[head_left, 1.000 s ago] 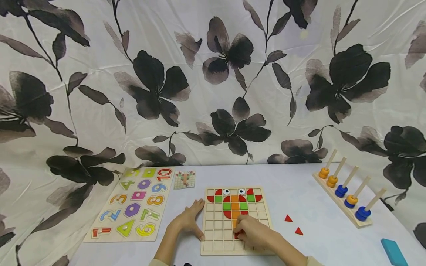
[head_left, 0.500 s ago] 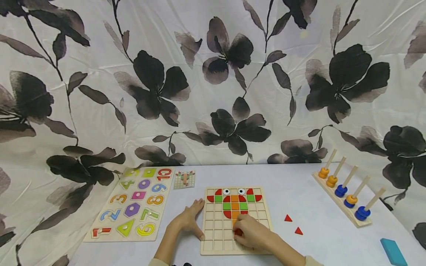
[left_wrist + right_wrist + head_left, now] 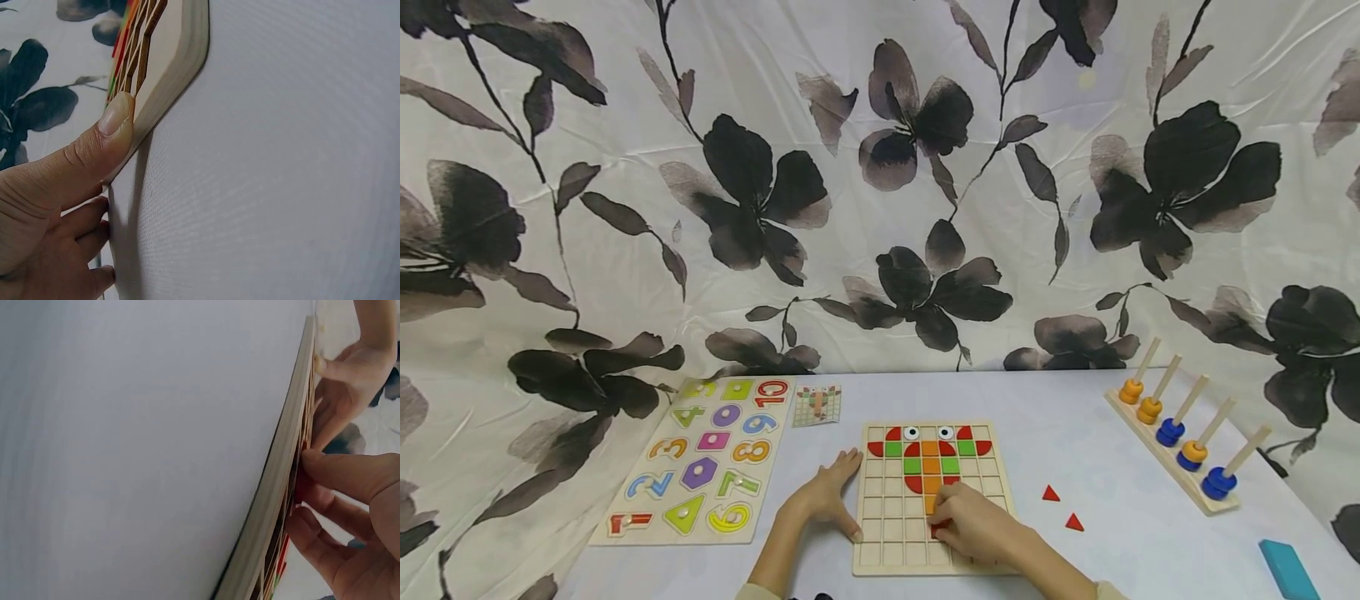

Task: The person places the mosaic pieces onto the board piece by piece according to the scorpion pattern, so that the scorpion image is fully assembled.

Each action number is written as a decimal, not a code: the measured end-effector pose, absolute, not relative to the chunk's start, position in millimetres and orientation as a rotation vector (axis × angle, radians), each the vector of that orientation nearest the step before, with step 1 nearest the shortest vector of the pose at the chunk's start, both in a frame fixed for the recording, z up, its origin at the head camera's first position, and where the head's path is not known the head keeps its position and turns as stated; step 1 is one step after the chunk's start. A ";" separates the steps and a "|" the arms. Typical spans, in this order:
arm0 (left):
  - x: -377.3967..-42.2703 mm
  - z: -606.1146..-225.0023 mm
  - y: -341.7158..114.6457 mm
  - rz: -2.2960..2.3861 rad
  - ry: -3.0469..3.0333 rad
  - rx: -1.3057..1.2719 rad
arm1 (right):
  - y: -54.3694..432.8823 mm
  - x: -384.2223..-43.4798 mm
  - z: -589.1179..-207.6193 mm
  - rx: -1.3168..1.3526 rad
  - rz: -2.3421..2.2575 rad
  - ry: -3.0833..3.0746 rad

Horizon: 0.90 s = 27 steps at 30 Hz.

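Observation:
A wooden grid board (image 3: 880,527) lies on the table, with red, green and orange pieces (image 3: 931,467) and two eye pieces (image 3: 912,433) set in its upper and middle cells. My left hand (image 3: 823,498) rests at the board's left edge, fingers spread; in the left wrist view its thumb (image 3: 115,115) presses on the rim. Over the lower middle cells, my right hand (image 3: 976,523) pinches a small red piece (image 3: 300,487) between thumb and fingers, against the board. Its exact shape is mostly hidden by the fingers. Two red triangles (image 3: 1051,493) lie right of the board.
A number-and-shape puzzle board (image 3: 700,508) lies at the left, with a small pattern card (image 3: 817,406) beside it. At the right stand a peg stacker (image 3: 1180,454) with orange and blue rings and a teal block (image 3: 1288,568). A floral cloth (image 3: 910,333) hangs behind.
My right hand shifts only slightly over the same cells, its fingers adjusting around the red piece. The left hand stays at the board's edge.

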<state>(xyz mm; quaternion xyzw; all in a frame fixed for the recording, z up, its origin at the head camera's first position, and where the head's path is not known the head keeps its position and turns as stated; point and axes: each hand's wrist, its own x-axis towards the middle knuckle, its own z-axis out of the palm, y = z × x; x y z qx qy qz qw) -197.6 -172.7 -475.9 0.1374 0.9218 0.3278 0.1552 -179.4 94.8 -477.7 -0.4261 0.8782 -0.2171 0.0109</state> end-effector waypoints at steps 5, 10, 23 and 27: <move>-197.1 -475.3 -172.1 0.934 2.643 0.403 | 100.6 -182.5 -476.2 -1.253 -0.736 2.696; -196.6 -475.2 -171.8 0.937 2.644 0.407 | 103.2 -184.4 -475.5 -1.187 -0.820 2.663; -197.1 -475.3 -172.3 0.936 2.653 0.408 | 94.5 -182.4 -474.0 -1.232 -0.669 2.737; -197.8 -476.0 -172.5 0.926 2.652 0.407 | 86.6 -181.6 -474.3 -1.233 -0.534 2.814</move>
